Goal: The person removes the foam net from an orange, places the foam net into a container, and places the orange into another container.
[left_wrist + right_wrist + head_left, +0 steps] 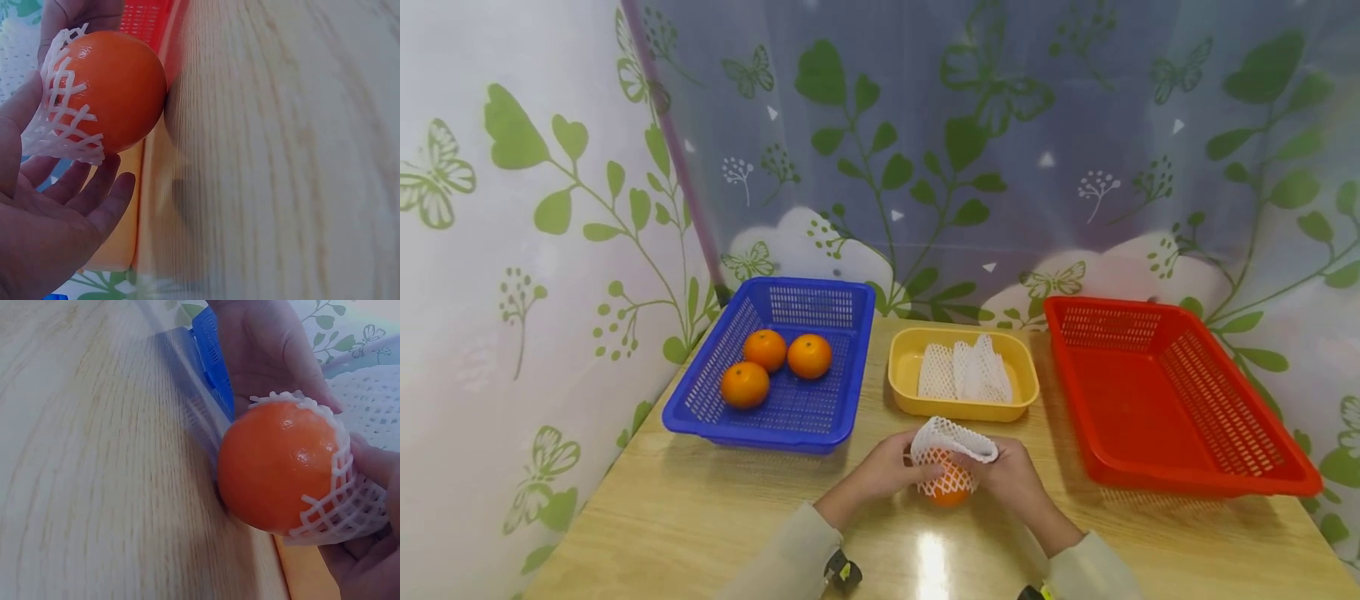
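In the head view an orange (951, 499) sits partly inside a white foam net sleeve (942, 431) near the front middle of the table. The net covers its upper part, and the loose end folds over toward the right. My left hand (886, 468) holds the net from the left, thumb across the mesh. From the other side, my right hand (1009, 473) grips it with the thumb near the folded end. The left wrist view shows the bare lower half of the orange (128, 94) close against the tabletop. In the right wrist view the net's edge (337, 481) rings the fruit.
A blue basket (842, 429) on the left contains several oranges (809, 357). Behind my hands, a yellow tray (902, 400) holds white foam nets (973, 372). A red basket (1142, 400) stands on the right. Patterned curtains (880, 167) border the wooden table (700, 533).
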`<state>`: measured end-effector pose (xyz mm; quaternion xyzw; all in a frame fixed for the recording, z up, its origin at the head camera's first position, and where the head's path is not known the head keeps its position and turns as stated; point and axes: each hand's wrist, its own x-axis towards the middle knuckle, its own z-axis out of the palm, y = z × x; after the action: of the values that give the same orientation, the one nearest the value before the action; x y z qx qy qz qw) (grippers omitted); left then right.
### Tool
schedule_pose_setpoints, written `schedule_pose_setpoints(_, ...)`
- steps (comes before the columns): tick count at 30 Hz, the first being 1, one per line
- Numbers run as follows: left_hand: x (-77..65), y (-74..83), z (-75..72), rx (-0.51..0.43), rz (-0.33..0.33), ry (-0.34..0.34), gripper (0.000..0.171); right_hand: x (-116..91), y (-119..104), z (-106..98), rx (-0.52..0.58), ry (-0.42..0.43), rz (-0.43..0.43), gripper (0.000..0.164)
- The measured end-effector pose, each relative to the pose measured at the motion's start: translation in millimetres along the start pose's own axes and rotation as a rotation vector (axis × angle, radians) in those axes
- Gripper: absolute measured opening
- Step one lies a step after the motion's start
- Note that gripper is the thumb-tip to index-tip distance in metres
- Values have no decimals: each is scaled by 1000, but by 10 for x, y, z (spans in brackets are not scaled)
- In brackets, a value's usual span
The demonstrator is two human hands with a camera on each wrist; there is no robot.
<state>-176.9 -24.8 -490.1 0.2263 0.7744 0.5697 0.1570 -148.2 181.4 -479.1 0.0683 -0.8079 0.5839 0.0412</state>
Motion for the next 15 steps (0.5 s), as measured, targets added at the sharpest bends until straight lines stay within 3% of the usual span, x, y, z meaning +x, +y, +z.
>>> schedule_pose_setpoints(11, -20, 17, -9, 30, -31, 51, 40, 11, 82, -23, 19, -87, -26, 35)
schedule_pose_setpoints(15, -18, 21, -11, 38, -22, 68, 39, 2, 96, -14, 49, -114, 7, 39)
